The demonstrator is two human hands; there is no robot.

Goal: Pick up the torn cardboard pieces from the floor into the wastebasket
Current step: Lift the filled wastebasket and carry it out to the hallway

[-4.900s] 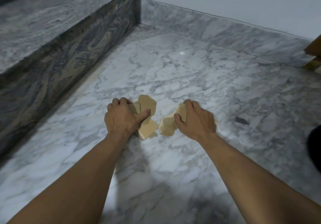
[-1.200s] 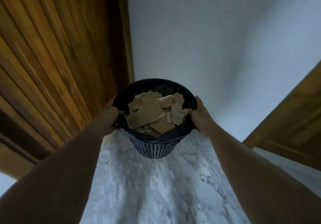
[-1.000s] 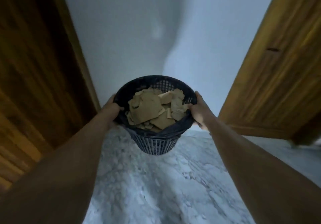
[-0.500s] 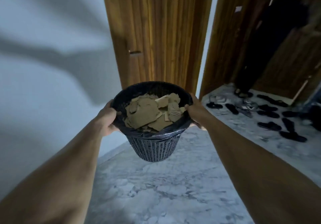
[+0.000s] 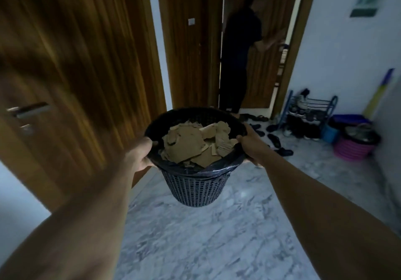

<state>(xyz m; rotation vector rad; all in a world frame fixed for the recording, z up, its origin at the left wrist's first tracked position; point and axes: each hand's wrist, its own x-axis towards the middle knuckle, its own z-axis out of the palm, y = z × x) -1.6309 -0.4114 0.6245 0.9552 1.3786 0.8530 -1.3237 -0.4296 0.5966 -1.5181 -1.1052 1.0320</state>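
Note:
A dark mesh wastebasket with a black liner hangs in the air in front of me, off the marble floor. It holds several torn brown cardboard pieces, piled almost up to the rim. My left hand grips the rim on the left side. My right hand grips the rim on the right side. No cardboard is visible on the floor in this view.
A wooden door with a metal handle is close on my left. A person in dark clothes stands in a doorway ahead. Sandals, a shoe rack and pink and blue tubs crowd the far right by the wall.
The view has swung right while both hands keep the basket raised. The wooden doors, the person, the shoe rack and the tubs have come into sight. Earlier my hands gathered cardboard from the floor.

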